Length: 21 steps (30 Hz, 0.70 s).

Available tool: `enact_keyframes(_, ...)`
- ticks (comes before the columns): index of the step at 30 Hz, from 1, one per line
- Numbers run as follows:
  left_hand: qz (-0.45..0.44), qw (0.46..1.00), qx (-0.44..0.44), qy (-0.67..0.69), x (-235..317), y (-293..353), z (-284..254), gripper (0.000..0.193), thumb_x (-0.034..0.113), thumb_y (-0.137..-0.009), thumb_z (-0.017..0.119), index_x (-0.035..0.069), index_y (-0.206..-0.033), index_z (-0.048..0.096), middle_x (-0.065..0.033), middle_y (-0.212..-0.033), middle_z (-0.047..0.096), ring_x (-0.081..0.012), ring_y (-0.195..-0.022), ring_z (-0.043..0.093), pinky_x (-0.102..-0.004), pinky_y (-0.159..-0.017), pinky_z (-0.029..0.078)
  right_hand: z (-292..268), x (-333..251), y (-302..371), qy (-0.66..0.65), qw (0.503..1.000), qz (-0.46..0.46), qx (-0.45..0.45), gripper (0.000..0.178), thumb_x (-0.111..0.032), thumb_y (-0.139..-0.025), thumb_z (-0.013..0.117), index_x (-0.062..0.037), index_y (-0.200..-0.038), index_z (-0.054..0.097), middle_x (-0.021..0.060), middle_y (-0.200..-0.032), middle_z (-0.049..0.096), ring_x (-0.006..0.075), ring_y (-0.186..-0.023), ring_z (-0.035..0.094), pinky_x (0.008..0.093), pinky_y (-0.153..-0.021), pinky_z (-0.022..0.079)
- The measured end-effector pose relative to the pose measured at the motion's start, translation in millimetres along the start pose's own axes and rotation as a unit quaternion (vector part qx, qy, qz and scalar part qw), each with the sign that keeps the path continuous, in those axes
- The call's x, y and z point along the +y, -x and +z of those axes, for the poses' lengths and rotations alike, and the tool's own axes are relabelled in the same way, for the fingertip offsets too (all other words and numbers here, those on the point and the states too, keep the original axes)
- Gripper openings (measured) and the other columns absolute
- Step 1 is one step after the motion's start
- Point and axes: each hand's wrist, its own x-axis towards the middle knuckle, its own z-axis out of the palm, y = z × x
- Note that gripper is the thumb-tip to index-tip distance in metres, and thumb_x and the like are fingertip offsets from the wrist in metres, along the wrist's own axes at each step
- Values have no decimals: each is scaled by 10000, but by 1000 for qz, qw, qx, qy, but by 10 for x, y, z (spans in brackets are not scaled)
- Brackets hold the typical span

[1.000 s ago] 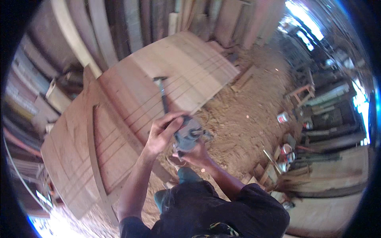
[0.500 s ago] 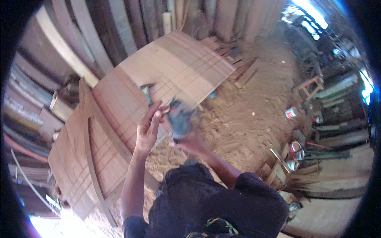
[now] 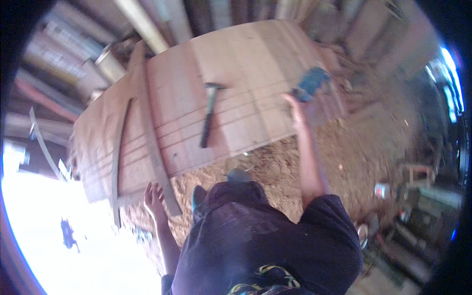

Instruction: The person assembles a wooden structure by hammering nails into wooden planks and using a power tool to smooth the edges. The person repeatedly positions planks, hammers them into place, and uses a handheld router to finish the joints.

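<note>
A wide panel of joined wooden boards (image 3: 236,54) lies in front of me, marked with several long dark lines. On its far right part, my right hand (image 3: 298,109) is closed on a blue, block-shaped tool (image 3: 313,82); motion blur hides its exact kind. A hammer (image 3: 209,115) with a dark grip rests on the middle of the panel, apart from both hands. At the near left edge, my left hand (image 3: 154,197) hangs with its fingers apart, holding nothing. Beside it is the lower end of a long wooden strip (image 3: 153,142) laid across the panel.
A second, thinner wooden strip (image 3: 119,157) crosses the panel's left end. Boards (image 3: 172,19) lean along the back. Sawdust-like material (image 3: 364,142) covers the ground at right, with a white bucket (image 3: 381,191) and stacked wood (image 3: 418,250) farther over. Bright light fills the lower left.
My right hand has carried the blue tool from near my body to the panel's far right. The left hand has dropped back to the near left edge. My view has swung left.
</note>
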Motion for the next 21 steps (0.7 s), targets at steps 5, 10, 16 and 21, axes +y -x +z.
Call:
enact_keyframes(5, 4, 996, 67, -59, -84, 211, -188, 431, 215, -1118, 653, 82, -1524, 599, -102, -1333, 750, -185, -1116, 737, -333, -884, 589, -140, 52, -457, 37, 999, 26, -5, 433, -209, -765, 973, -28, -1105, 775, 64, -1068, 772, 205, -972, 718, 386, -895, 571)
enact_keyframes(10, 30, 988, 80, -125, -173, 193, -267, 414, 74, -1083, 650, 68, -1496, 619, -139, -1330, 751, -200, -1150, 734, -350, -952, 606, -192, 236, -717, 96, 989, 108, -20, 593, -294, -788, 962, 2, -1262, 764, 96, -1230, 761, 219, -1109, 702, 403, -983, 545)
enact_keyframes(16, 103, 964, 59, -237, -45, 20, -265, 430, 55, -1023, 669, 53, -1453, 654, -159, -1328, 757, -254, -1206, 737, -392, -1001, 594, -318, 279, -878, 132, 985, 78, -73, 774, -416, -771, 966, 12, -1367, 720, 119, -1371, 726, 243, -1235, 672, 408, -1074, 499)
enact_keyframes(21, 168, 915, -2, -367, 49, -187, -389, 615, 36, -918, 684, 102, -1524, 601, -157, -1471, 670, -323, -1401, 612, -479, -1146, 476, -331, 218, -918, 238, 964, 103, -57, 886, -554, -821, 902, 18, -1455, 668, 165, -1421, 702, 291, -1305, 649, 443, -1121, 477)
